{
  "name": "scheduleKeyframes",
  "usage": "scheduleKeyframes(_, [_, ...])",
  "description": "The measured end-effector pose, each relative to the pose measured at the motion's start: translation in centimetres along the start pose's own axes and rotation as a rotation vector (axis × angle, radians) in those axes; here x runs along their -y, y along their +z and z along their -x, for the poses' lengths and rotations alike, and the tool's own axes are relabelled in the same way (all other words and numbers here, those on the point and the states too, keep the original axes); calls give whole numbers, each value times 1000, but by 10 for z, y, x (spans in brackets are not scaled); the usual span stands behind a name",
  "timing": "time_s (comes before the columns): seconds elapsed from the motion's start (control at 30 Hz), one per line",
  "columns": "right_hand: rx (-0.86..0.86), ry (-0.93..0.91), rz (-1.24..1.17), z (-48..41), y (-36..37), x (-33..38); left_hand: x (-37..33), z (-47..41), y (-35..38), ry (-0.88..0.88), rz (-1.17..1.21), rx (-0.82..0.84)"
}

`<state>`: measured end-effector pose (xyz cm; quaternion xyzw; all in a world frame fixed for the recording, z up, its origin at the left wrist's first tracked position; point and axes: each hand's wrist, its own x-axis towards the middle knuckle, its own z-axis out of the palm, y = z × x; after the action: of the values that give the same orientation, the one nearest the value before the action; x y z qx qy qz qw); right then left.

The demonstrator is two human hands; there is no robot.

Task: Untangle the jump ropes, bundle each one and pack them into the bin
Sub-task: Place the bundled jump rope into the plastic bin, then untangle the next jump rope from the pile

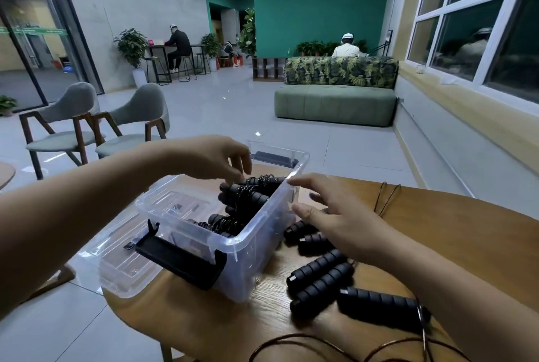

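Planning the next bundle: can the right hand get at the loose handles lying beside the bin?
Probably yes. The right hand hovers open just above the handles, right of the bin; nothing lies between.

The bin (256, 259) sits on the table (466, 230) before me, with bundled ropes (250, 189) inside. Its lid (125, 259) lies to the left, perhaps partly underneath. Loose handles (318, 274) lie right of the bin, below my right hand (335, 216); my left hand (215, 157) is over the bin.

The right grip (344, 216) is covering parts of two black handles (303, 230) beside the bin (262, 259), the blurred fingertips (246, 169) of the left grip (210, 157) are leaving contact with the bundled ropes (253, 189) undeterminable, and the brown rope (291, 336) on the surface (452, 230) is running off the lower edge.
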<state>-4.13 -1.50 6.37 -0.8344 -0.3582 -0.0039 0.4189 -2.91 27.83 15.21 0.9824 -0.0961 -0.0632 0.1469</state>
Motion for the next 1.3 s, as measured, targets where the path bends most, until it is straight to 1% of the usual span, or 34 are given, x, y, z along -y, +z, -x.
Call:
scheduleKeyframes(0.07, [-19, 34, -33, 14, -17, -2, -21, 1, 4, 61, 7, -87])
scheduleKeyframes(0.17, [-62, 91, -13, 43, -38, -8, -56, -2, 22, 134, 19, -125])
scheduleKeyframes(0.27, [-80, 152, 54, 75, -52, -16, -88, -9, 48, 212, -12, -126])
scheduleKeyframes(0.37, [-105, 222, 109, 108, -62, -22, -115, -14, 77, 231, -1, -80])
scheduleKeyframes(0.47, [-130, 323, 193, 139, -75, -31, -138, -20, 113, 289, 11, -89])
scheduleKeyframes(0.57, [-50, 532, 440, 164, -89, -48, -160, -23, 149, 308, 41, -61])
scheduleKeyframes(0.63, [72, 667, 600, 182, -99, -59, -179, -22, 173, 335, 67, -49])
scheduleKeyframes(0.7, [235, 732, 683, 198, -104, -68, -197, -19, 194, 356, 101, -35])
scheduleKeyframes(0.77, [367, 750, 684, 212, -104, -72, -212, -17, 214, 365, 128, -20])
scheduleKeyframes(0.8, [388, 754, 659, 220, -104, -73, -219, -16, 224, 376, 145, -24])
scheduleKeyframes(0.87, [352, 733, 596, 232, -108, -73, -228, -14, 242, 398, 164, -70])
scheduleKeyframes(0.97, [221, 725, 490, 247, -121, -73, -237, -13, 263, 448, 152, -146])
scheduleKeyframes(1.07, [213, 706, 442, 258, -126, -78, -254, -10, 274, 554, 171, -172])
scheduleKeyframes(1.13, [232, 681, 444, 262, -125, -83, -269, -9, 280, 629, 146, -155])
scheduleKeyframes(1.2, [279, 675, 443, 266, -127, -86, -280, -7, 288, 697, 120, -95])
scheduleKeyframes(1.3, [427, 697, 469, 270, -132, -87, -287, -8, 298, 692, 35, -5])
